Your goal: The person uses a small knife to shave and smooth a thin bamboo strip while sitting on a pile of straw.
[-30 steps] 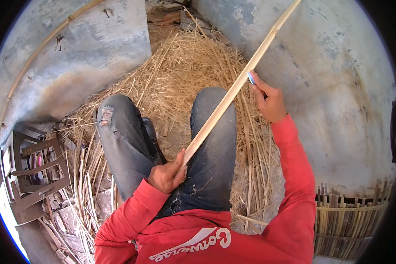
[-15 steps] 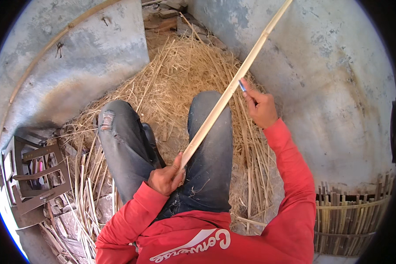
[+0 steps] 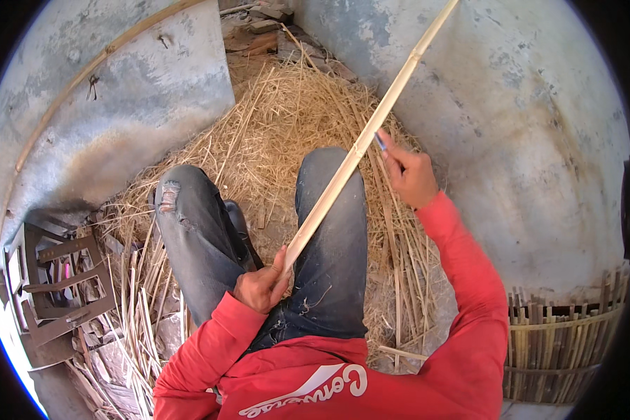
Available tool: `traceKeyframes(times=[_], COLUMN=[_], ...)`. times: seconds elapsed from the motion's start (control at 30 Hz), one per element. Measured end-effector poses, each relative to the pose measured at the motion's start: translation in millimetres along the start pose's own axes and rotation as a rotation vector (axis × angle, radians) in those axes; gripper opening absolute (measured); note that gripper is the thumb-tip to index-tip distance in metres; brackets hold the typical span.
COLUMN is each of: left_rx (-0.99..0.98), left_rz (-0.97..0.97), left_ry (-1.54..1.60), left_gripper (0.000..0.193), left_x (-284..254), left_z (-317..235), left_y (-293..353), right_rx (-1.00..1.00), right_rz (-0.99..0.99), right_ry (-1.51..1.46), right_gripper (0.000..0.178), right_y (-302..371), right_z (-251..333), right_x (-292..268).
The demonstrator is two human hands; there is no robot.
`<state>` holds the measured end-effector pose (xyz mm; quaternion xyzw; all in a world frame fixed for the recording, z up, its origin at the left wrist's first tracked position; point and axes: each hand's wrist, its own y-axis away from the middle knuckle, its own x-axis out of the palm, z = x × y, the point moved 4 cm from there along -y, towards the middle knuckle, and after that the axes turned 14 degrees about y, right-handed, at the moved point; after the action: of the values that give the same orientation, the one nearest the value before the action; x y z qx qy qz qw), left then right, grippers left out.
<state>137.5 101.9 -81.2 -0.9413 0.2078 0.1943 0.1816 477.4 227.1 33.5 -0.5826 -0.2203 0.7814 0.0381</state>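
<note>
A long, pale split bamboo strip (image 3: 332, 189) with visible nodes slants across my right thigh, rising to the top edge at the right. Its lower end sits in my left hand (image 3: 260, 287), the fingers wrapped round it over my lap. Farther up, my right hand (image 3: 414, 175) is closed on a small blue, knife-like tool (image 3: 380, 141), mostly hidden by the fingers. The tool's tip lies at the strip's right edge, near a node; whether it touches cannot be made out.
Shavings (image 3: 294, 98) are heaped beyond my knees, with thin strips (image 3: 143, 315) scattered at left. A dark wooden frame (image 3: 70, 287) leans at far left. Upright sticks (image 3: 563, 350) are bundled at right. A curved pole (image 3: 56, 105) runs along the left wall; a stained wall (image 3: 532, 154) stands right.
My right hand and the tool have shifted slightly left and down beside the bamboo strip. The strip has also moved slightly down and left, with my left hand still at its lower end.
</note>
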Motion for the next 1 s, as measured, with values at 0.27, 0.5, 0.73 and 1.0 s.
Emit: traceKeyframes(times=[0.27, 0.5, 0.73, 1.0], left_rx=[0.021, 0.006, -0.007, -0.005], left_rz=[-0.021, 0.006, 0.024, 0.005], left_ry=[0.013, -0.008, -0.008, 0.012], left_gripper=[0.064, 0.063, 0.064, 0.062], left_x=[-2.8, -1.8, -1.9, -1.9], left_z=[1.5, 2.1, 1.3, 1.3], left_y=[-0.6, 1.5, 0.2, 1.5], right_rx=[-0.213, -0.121, -0.118, -0.092], right_rz=[-0.026, -0.058, -0.023, 0.0], right_ry=[-0.006, -0.035, -0.072, 0.002], right_gripper=[0.043, 0.045, 0.051, 0.051], right_y=[15.6, 19.9, 22.7, 14.3], right_z=[18.5, 34.7, 31.2, 31.7], right_x=[16.1, 19.7, 23.1, 15.6])
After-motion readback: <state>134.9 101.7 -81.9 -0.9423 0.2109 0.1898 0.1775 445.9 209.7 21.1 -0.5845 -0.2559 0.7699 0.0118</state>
